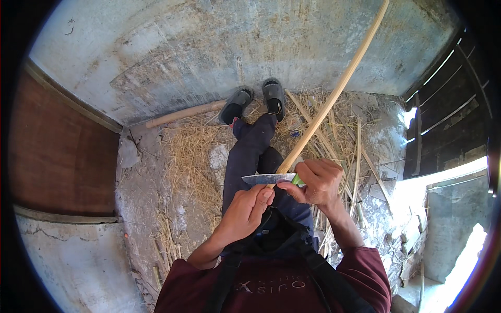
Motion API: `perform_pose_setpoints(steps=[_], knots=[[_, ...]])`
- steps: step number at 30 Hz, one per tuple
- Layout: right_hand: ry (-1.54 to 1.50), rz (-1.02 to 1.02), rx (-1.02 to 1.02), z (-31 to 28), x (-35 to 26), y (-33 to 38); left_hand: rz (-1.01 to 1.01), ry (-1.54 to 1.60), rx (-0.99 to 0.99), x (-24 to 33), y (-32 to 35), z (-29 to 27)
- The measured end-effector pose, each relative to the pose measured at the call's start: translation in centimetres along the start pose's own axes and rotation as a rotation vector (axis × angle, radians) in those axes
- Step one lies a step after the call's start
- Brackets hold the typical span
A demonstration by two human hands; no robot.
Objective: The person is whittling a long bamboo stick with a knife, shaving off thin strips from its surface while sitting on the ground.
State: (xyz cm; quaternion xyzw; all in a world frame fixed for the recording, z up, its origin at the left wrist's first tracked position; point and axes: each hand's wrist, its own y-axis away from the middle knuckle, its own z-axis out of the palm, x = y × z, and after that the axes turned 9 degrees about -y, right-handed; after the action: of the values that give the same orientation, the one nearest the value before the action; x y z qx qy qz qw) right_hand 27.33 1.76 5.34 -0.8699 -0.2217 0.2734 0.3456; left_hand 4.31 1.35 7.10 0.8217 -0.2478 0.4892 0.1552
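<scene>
Shirt [271, 298] fills six o'clock. Left hand [243, 215] pinches the near end of the stick [324, 108], which runs toward one o'clock. Right hand [318, 181] grasps the knife [266, 179], tip toward nine. A shallow cutting angle, with thumbs clear of the edge, should serve best.

Worn on the head, the one fisheye view faces steeply down at close range over the shirt [276, 300] at six o'clock, past the left hand [242, 215] and right hand [318, 181] near its centre, to shoes [273, 89] and wall [182, 52] toward twelve.
</scene>
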Motion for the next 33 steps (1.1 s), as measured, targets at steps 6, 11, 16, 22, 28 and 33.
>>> perform_pose_setpoints(steps=[6, 11, 16, 22, 28, 33], knots=[[0.429, 0.663, 0.33, -1.7, 11.9, 4.4, -0.01, -0.047, 0.037, -0.3, 1.4, -0.6], [-0.03, 0.697, 0.388, -4.5, 12.2, 3.3, -0.124, -0.06, 0.066, -3.5, 2.3, -0.1], [-0.294, 0.411, 0.054, -1.7, 3.8, 1.9, -0.143, 0.279, 0.0, -3.5, 1.0, -0.4], [-0.324, 0.219, -0.092, 0.0, 0.2, 0.4, -0.105, 0.313, -0.048, -2.0, 0.6, -0.2], [-0.301, 0.164, -0.139, -0.4, 0.0, -0.2, -0.027, 0.115, 0.028, -1.1, 0.7, -0.1], [-0.271, 0.146, -0.108, -0.6, -0.3, -0.8, 0.075, -0.148, 0.186, 0.4, 0.5, 0.5]])
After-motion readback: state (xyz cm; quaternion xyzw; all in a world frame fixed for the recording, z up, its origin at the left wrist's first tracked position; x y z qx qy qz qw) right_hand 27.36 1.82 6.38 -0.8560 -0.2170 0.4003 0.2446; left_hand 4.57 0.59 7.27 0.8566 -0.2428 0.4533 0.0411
